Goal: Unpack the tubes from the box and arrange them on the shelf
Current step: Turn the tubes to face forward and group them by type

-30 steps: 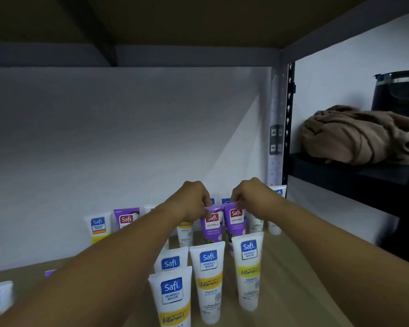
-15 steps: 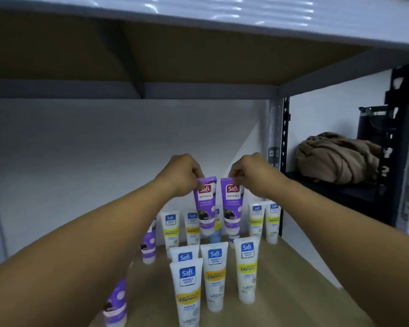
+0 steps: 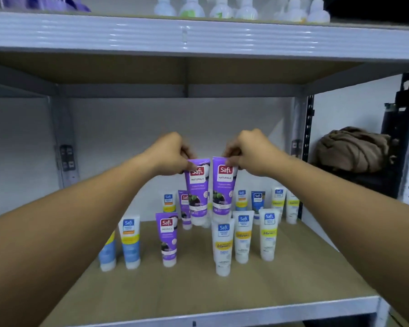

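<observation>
I am reading "Safi NATURALS" on the two purple tubes I am holding, the left one [image 3: 197, 190] and the right one [image 3: 223, 185]. Below and left of them, another purple tube [image 3: 167, 237] is showing "Safi". To their lower right, a white tube [image 3: 223, 246] is showing "Safi" and "Vitamin C".

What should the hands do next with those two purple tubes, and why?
Probably lower them onto the shelf. The left hand and right hand each pinch a purple tube by its top, hanging above the standing ones.
</observation>
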{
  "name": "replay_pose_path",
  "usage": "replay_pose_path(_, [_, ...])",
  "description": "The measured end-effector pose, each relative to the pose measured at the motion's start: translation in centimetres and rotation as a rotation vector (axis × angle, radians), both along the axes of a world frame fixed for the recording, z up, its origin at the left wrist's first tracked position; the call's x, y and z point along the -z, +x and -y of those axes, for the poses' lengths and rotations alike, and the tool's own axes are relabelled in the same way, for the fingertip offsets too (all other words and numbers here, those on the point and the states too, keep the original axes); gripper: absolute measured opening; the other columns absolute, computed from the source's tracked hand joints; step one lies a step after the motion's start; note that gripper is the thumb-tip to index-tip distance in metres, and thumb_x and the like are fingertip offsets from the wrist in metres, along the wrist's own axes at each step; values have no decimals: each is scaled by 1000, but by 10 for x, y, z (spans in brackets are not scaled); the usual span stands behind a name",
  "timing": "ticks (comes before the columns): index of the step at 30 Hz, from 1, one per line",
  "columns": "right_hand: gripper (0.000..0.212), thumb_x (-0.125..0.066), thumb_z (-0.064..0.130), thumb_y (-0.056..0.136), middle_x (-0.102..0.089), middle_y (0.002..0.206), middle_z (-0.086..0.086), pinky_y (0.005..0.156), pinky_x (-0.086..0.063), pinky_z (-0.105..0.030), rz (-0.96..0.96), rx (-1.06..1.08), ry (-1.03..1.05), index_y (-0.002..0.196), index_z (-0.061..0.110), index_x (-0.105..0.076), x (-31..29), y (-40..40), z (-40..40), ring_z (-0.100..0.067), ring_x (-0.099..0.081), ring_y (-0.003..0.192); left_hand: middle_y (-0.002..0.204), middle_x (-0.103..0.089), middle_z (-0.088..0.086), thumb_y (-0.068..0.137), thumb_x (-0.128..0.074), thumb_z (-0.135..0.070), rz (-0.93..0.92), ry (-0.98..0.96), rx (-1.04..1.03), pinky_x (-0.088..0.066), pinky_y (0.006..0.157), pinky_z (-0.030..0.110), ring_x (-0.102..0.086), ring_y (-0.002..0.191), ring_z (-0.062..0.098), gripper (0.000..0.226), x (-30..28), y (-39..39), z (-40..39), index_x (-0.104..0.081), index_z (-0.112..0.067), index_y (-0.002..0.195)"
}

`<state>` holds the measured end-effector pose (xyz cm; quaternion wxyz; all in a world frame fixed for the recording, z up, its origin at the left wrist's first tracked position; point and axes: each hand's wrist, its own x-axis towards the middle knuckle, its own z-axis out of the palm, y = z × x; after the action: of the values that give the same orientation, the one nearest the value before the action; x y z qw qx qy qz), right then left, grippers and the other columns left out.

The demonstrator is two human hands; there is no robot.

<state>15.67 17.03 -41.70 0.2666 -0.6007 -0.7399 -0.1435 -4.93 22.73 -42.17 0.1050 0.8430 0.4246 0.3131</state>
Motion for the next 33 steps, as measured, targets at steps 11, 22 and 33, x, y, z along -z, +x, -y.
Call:
replay_pose_path(11, [12, -74, 17, 85, -74, 93, -2, 74, -52, -24, -72, -103, -212, 97, 17, -75, 105, -53, -3, -11, -66, 79, 76, -75, 0, 77, -81, -13, -49, -95, -40, -57, 69, 29, -69, 71, 11, 10, 103, -63, 4, -75, -14, 85])
replay_pose_path(22, [11, -70, 18, 89, -73, 96, 2, 73, -56, -25, -194, -139, -299, 100, 17, -73, 143, -62, -6, -9, -66, 86, 93, -71, -8, 85, -75, -25, 1, -193, -28, -50, 59, 13, -68, 84, 9, 18, 143, -76, 1, -68, -16, 100])
replay_pose_path(33, [21, -72, 14, 87, -71, 93, 8, 67, -55, -16, -820, -187, -221, 104, 23, -65, 190, -58, 1, -5, -67, 86, 98, -75, -6, 85, -76, -19, 443, -247, 31, -58, 77, 23, -70, 89, 9, 20, 187, -82, 2, -69, -20, 103])
